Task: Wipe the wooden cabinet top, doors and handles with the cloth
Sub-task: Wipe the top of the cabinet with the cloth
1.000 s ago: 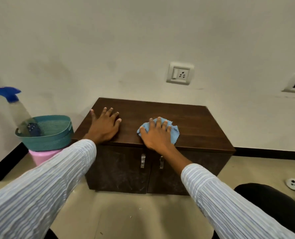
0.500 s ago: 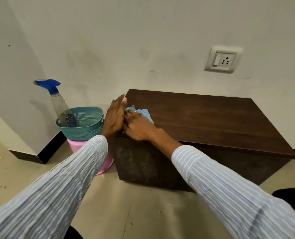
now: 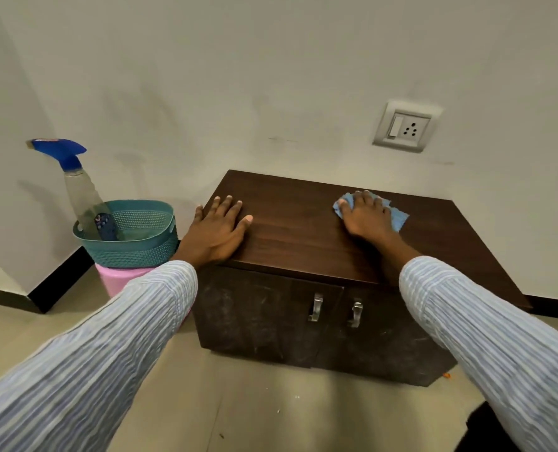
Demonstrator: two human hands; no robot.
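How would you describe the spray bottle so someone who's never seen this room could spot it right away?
Start at the dark wooden cabinet against the wall and look just past its left side, where a teal basket sits on a pink stool. The spray bottle leans out of that basket, the only clear thing there, topped with a blue trigger head.

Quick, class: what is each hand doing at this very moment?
Left hand: open, flat on the cabinet top, holding nothing.
Right hand: open, pressing the blue cloth flat.
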